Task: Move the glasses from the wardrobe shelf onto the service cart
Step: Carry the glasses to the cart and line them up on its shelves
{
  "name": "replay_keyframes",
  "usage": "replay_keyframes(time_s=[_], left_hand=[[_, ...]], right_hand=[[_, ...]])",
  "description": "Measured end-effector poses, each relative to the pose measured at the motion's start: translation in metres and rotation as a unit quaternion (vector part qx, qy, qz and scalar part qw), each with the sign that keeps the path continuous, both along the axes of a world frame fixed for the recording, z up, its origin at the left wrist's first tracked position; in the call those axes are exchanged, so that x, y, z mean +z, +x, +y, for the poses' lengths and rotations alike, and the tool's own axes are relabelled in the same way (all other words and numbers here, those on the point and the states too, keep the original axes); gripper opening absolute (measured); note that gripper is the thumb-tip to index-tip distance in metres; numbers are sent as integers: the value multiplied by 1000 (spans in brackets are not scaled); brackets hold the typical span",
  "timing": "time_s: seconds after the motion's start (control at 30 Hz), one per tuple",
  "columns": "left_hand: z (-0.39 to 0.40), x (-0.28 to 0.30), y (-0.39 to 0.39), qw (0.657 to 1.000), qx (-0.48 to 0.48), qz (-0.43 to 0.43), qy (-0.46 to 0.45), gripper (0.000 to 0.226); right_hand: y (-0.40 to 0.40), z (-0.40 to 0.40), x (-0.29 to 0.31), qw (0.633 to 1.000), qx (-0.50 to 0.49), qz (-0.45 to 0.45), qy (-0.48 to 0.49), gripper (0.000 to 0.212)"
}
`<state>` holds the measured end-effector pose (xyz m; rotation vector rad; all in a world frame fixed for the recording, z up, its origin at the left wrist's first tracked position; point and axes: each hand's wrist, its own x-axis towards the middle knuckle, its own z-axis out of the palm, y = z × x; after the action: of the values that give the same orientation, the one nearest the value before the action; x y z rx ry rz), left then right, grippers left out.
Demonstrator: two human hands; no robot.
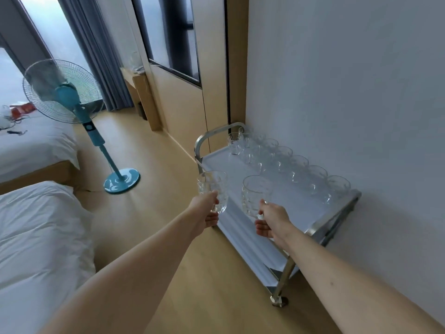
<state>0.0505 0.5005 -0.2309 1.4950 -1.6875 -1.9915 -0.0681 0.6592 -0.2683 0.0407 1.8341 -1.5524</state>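
holding two glasses (212, 189) (255, 196) — one per hand (209, 210) (272, 221)

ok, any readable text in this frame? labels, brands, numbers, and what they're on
None readable.
Red packet on the bed: any print is too blurred to read.
Fan control panel: markings too small to read.
Glasses in the left hand and right hand, cart: no text.
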Motion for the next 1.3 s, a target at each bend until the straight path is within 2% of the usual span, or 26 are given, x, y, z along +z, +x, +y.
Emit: replay_keyframes(time_s=[0.17,0.4,0.73,1.13,1.3], left_hand=[[-29,-25,-45,999,-30,-13,29,24],[-61,-54,-136,998,-60,-26,23,27],[-73,-96,-238,988,-124,-56,79,29],[-78,-167,-295,973,-210,-32,92,32],[-83,-192,-308,970,-220,-18,103,28]], right_hand=[[-32,-21,-25,999,-37,-21,20,34],[-111,-53,-60,995,-88,-35,38,33],[-184,-67,-103,985,-138,-79,65,29],[-199,-64,-149,971,-210,-90,72,28],[-200,-74,-161,963,-245,-89,65,27]])
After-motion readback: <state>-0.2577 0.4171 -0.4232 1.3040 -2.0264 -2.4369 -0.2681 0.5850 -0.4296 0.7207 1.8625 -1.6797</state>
